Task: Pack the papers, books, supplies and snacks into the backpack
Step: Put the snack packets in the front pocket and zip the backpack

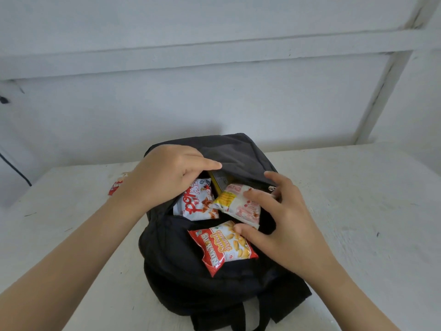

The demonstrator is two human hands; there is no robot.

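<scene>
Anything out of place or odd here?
Two things. The red peanut packet lies mostly outside the opening, on the black backpack front, the right hand thumb on it. Another red snack packet lies on the table, behind the left hand wrist. No spill or damage visible.

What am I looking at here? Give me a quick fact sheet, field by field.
Surface: white table
Bag: black backpack, top open
Left hand: grips the opening's edge
Right hand: spread fingers rest on pink packet, thumb on red peanut packet
Also inside: white-and-red packet, yellow box
Outside: red packet on table, partly behind left arm
</scene>
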